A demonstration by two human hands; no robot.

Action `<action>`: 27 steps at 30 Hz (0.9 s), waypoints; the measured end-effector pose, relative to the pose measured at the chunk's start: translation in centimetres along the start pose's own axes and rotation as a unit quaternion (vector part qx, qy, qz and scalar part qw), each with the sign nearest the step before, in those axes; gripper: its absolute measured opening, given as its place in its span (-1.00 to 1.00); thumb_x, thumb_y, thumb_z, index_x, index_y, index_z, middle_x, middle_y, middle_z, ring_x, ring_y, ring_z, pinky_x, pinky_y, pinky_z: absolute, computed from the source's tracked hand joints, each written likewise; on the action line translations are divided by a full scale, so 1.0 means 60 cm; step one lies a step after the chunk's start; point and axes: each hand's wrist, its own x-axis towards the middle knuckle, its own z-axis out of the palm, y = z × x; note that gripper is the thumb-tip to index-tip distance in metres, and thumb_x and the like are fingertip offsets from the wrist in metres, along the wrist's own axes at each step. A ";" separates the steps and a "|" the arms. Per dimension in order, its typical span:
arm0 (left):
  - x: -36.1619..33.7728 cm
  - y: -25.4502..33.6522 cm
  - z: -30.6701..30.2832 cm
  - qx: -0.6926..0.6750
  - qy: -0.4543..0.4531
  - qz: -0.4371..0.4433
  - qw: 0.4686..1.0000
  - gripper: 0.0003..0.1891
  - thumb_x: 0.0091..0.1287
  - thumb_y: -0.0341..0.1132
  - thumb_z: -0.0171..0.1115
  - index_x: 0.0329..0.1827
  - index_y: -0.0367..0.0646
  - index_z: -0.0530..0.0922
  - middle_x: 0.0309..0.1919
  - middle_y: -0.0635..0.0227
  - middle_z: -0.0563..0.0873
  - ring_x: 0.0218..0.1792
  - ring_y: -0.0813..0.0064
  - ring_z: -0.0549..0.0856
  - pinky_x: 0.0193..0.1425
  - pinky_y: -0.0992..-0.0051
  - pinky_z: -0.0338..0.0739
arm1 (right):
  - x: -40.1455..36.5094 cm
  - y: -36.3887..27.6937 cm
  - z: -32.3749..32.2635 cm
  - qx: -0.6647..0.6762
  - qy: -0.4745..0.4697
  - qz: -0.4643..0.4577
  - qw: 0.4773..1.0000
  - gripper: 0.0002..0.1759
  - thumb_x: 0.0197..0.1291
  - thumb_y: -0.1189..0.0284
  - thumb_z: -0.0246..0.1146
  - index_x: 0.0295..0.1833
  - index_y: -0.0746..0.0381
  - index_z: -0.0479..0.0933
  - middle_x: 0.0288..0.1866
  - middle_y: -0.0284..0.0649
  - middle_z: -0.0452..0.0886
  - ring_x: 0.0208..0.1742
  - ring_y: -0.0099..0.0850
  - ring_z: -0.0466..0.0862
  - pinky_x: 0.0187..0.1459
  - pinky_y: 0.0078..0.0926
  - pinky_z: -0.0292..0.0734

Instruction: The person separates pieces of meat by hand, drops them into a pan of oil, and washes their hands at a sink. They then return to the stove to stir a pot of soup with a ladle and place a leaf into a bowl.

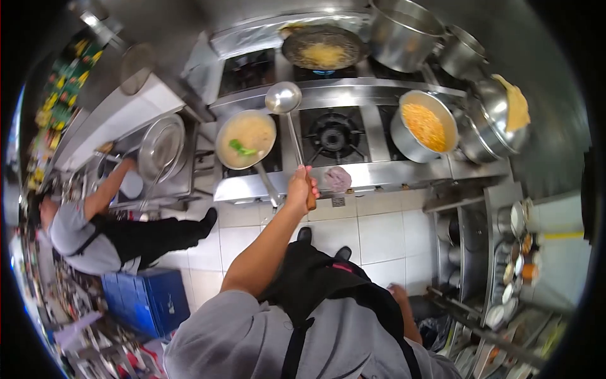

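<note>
My left hand (302, 185) is closed around the wooden-ended handle of a steel ladle (294, 136). The ladle's bowl is held up beside the rim of a pan (223, 153) on the left front burner. Cloudy, pale broth (252, 129) fills this pan, with a bright green leafy vegetable (241, 148) in it. The pan's long handle (267, 184) juts over the stove's front edge, near my left forearm. My right hand (396, 292) hangs low by my side, away from the stove; its fingers are too small and partly hidden to make out.
A crumpled cloth (338, 179) lies on the stove's front ledge. Behind, a wok (353, 50) sits over a blue flame beside a tall stockpot (404, 41). A pot (405, 144) of orange food stands right. Another person (95, 230) works at the left, near a blue crate (145, 300).
</note>
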 end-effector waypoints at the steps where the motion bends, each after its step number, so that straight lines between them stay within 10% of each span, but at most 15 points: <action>1: -0.012 0.013 -0.033 0.020 0.008 0.021 1.000 -0.61 0.53 0.04 0.04 0.10 -0.12 0.40 -0.48 0.37 0.50 -0.63 0.53 0.44 -0.57 0.46 0.45 | 0.003 -0.083 -0.007 0.034 -0.045 0.000 0.998 -0.73 0.39 0.21 0.13 0.10 0.03 0.54 -0.14 -0.34 0.63 -0.21 -0.39 0.63 -0.20 -0.26 0.62; 6: -0.091 0.107 -0.205 0.329 0.141 0.105 0.928 -0.76 0.44 -0.27 0.20 0.01 -0.16 0.39 -0.44 0.34 0.63 -0.65 0.59 0.52 -0.68 0.53 0.43 | -0.057 -0.344 0.098 -0.007 0.130 -0.175 0.976 -0.69 0.29 0.24 0.22 0.11 0.04 0.52 -0.16 -0.36 0.63 -0.19 -0.45 0.65 -0.17 -0.43 0.62; 10: -0.117 0.139 -0.334 0.680 0.228 0.289 0.634 -0.66 0.35 -0.39 0.16 0.15 -0.25 0.38 -0.34 -0.08 0.73 -0.34 -0.05 0.75 -0.30 0.05 0.63 | -0.049 -0.362 0.144 -0.037 0.103 -0.193 0.975 -0.64 0.30 0.22 0.22 0.17 0.04 0.50 -0.06 -0.30 0.63 -0.11 -0.39 0.64 -0.11 -0.39 0.60; 16: -0.120 0.176 -0.386 0.709 0.276 0.155 0.630 -0.55 0.33 -0.38 0.16 0.27 -0.24 0.34 -0.21 -0.16 0.73 -0.13 -0.20 0.70 -0.04 -0.06 0.57 | -0.053 -0.221 0.216 -0.224 0.032 -0.078 0.971 -0.71 0.27 0.22 0.22 0.07 0.04 0.50 -0.18 -0.30 0.58 -0.19 -0.34 0.62 -0.19 -0.24 0.58; 22: -0.089 0.172 -0.449 0.662 0.235 0.201 0.683 -0.53 0.32 -0.38 0.18 0.28 -0.26 0.35 -0.24 -0.18 0.72 -0.18 -0.19 0.71 -0.12 -0.01 0.58 | -0.098 -0.105 0.258 -0.322 0.027 0.022 0.946 -0.80 0.36 0.25 0.17 0.02 0.03 0.52 -0.24 -0.34 0.58 -0.23 -0.34 0.62 -0.21 -0.18 0.56; 25: -0.082 0.175 -0.468 0.561 0.181 0.168 0.790 -0.65 0.32 -0.40 0.16 0.14 -0.30 0.42 -0.34 -0.10 0.72 -0.34 -0.07 0.74 -0.32 0.09 0.63 | -0.108 -0.085 0.281 -0.288 0.053 0.028 0.956 -0.79 0.37 0.26 0.16 0.04 0.03 0.52 -0.22 -0.34 0.59 -0.22 -0.33 0.63 -0.20 -0.17 0.57; 27: -0.081 0.170 -0.473 0.413 0.129 0.080 0.898 -0.81 0.38 -0.38 0.15 -0.02 -0.23 0.45 -0.44 0.20 0.59 -0.55 0.36 0.59 -0.55 0.38 0.51 | -0.117 -0.084 0.303 -0.260 0.071 0.024 0.963 -0.77 0.36 0.26 0.17 0.07 0.03 0.51 -0.21 -0.33 0.60 -0.21 -0.33 0.63 -0.18 -0.20 0.56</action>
